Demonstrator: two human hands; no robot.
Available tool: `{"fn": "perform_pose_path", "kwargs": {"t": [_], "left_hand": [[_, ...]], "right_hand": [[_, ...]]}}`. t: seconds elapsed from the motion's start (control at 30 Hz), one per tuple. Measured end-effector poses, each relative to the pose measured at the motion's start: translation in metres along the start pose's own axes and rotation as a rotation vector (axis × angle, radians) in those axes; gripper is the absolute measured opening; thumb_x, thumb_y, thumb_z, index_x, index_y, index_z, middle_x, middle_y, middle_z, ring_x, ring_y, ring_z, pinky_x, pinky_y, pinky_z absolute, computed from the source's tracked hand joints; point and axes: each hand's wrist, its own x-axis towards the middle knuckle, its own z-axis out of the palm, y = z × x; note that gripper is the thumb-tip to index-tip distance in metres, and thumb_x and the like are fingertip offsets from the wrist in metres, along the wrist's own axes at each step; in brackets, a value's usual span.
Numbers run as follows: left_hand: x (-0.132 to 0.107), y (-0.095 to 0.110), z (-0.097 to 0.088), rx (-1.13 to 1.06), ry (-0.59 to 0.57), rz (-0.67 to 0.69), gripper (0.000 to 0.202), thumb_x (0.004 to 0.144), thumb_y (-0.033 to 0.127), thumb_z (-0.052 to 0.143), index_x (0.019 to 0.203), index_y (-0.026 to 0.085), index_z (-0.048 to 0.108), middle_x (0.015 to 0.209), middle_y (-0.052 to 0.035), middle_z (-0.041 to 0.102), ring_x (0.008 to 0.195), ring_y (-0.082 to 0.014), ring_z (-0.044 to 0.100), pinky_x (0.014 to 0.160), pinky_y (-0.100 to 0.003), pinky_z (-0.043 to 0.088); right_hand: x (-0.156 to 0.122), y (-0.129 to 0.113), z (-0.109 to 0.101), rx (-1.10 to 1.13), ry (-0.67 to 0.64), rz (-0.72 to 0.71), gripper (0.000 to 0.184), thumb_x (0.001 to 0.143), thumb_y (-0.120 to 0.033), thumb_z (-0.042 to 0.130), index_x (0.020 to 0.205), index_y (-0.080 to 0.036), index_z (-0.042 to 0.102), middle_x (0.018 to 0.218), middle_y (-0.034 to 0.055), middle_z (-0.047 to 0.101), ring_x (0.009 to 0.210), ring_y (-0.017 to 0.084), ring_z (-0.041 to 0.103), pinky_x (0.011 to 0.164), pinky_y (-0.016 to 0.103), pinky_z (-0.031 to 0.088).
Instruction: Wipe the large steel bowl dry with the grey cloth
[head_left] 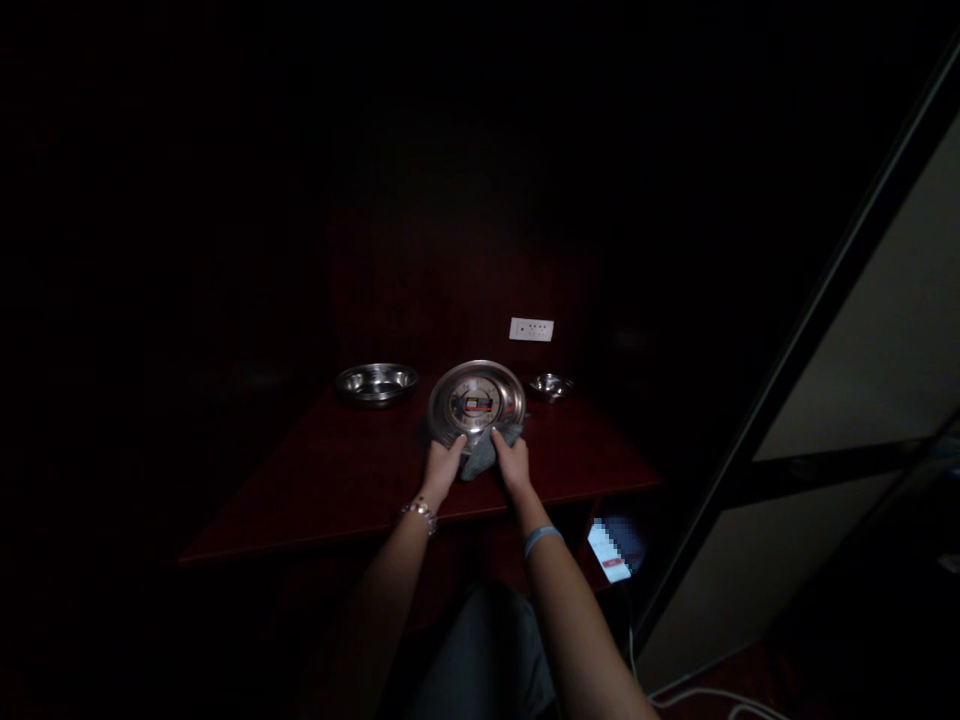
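A round steel plate (475, 400) with a label in its middle is tilted up toward me over the dark red table (337, 480). My left hand (442, 467) grips its lower left rim. My right hand (512, 462) is closed on a grey cloth (480, 458) bunched against the plate's lower edge. A bracelet is on my left wrist and a light blue band on my right.
A wider steel bowl (376, 382) sits at the table's back left and a small steel bowl (550, 386) at the back right. A white socket plate (531, 329) is on the wall behind. A lit phone screen (615, 548) glows below the table's right edge, beside a pale door panel (862, 400).
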Motion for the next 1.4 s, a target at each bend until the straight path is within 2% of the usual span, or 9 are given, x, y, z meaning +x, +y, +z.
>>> {"fn": "perform_pose_path", "kwargs": {"t": [0.13,0.37,0.53,0.83,1.4], "left_hand": [[0.0,0.0006,0.0001,0.006,-0.006,-0.003,0.038,0.072,0.015,0.066,0.11,0.014,0.066,0.118,-0.0102,0.072,0.115,-0.0233,0.064,0.109,-0.039,0.042],[0.0007,0.0001,0.0003,0.015,-0.002,0.01,0.038,0.072,0.016,0.066,0.111,0.013,0.067,0.119,-0.0117,0.071,0.115,-0.0245,0.065,0.11,-0.041,0.041],[0.0004,-0.0001,-0.0001,0.02,0.004,-0.006,0.039,0.073,0.017,0.068,0.112,0.013,0.066,0.119,-0.0118,0.071,0.117,-0.0245,0.064,0.111,-0.043,0.04],[0.0006,-0.0006,-0.0006,0.024,-0.01,-0.001,0.037,0.073,0.016,0.066,0.109,0.014,0.067,0.118,-0.0109,0.072,0.115,-0.0241,0.065,0.11,-0.041,0.042],[-0.002,0.0029,0.0001,0.022,-0.001,-0.006,0.038,0.073,0.017,0.067,0.111,0.015,0.067,0.12,-0.0096,0.072,0.117,-0.0248,0.064,0.112,-0.044,0.04]], "right_hand": [[-0.0014,-0.0018,0.0001,-0.011,0.007,0.004,0.041,0.074,-0.045,0.069,0.096,-0.011,0.076,0.1,0.0111,0.077,0.097,0.026,0.072,0.083,0.03,0.054],[-0.0031,-0.0057,-0.0001,-0.03,0.012,0.001,0.04,0.074,-0.045,0.069,0.094,-0.011,0.076,0.098,0.0117,0.078,0.093,0.025,0.072,0.079,0.029,0.055],[-0.0035,-0.0059,0.0,-0.029,-0.001,-0.033,0.039,0.075,-0.046,0.068,0.092,-0.012,0.076,0.096,0.0109,0.078,0.093,0.025,0.072,0.081,0.03,0.055],[-0.0005,-0.001,0.0,-0.026,0.003,0.007,0.043,0.074,-0.047,0.068,0.096,-0.01,0.075,0.099,0.0118,0.077,0.096,0.026,0.072,0.084,0.03,0.054],[-0.0021,-0.004,0.0003,-0.038,-0.001,-0.008,0.041,0.075,-0.046,0.068,0.093,-0.011,0.075,0.097,0.0121,0.078,0.094,0.026,0.072,0.081,0.03,0.055]]}}
